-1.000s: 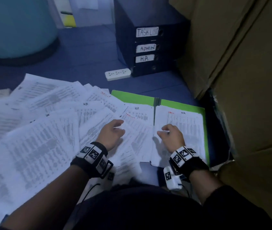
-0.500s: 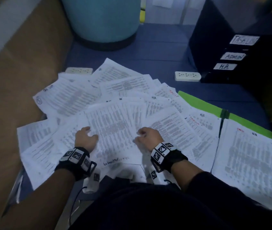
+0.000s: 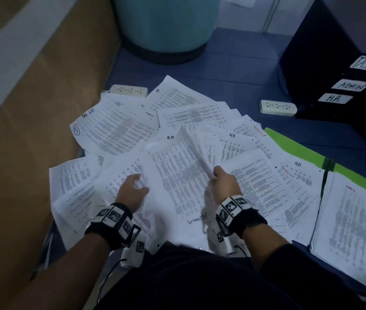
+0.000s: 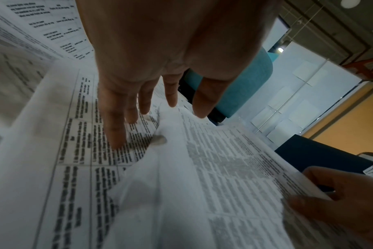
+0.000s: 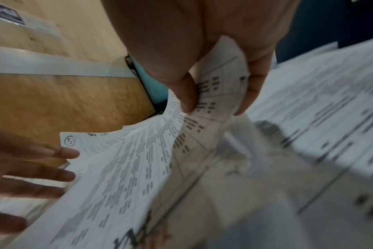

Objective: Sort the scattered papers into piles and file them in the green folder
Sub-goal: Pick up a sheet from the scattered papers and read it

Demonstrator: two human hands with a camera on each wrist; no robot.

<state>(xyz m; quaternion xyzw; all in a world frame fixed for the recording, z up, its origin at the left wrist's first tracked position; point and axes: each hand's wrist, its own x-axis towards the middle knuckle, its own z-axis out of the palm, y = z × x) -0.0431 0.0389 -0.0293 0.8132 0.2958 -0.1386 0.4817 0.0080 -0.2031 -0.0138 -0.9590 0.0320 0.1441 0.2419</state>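
Sheet [image 3: 178, 166] pinched at its right edge by your right hand [image 3: 223, 186], long axis running away from you; left hand [image 3: 133, 191] spread flat beside it; green folder [image 3: 294, 146] lies right, nearer the right hand.

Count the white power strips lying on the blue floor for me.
2: one power strip at the far edge of the papers beside the wooden panel, the other in front of the dark drawer unit. Papers could hide more.

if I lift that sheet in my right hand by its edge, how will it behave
The sheet will likely flop: it already curls where the right hand pinches its edge. It looks thin, so probably very light. It may drag the papers beneath, since they overlap loosely.
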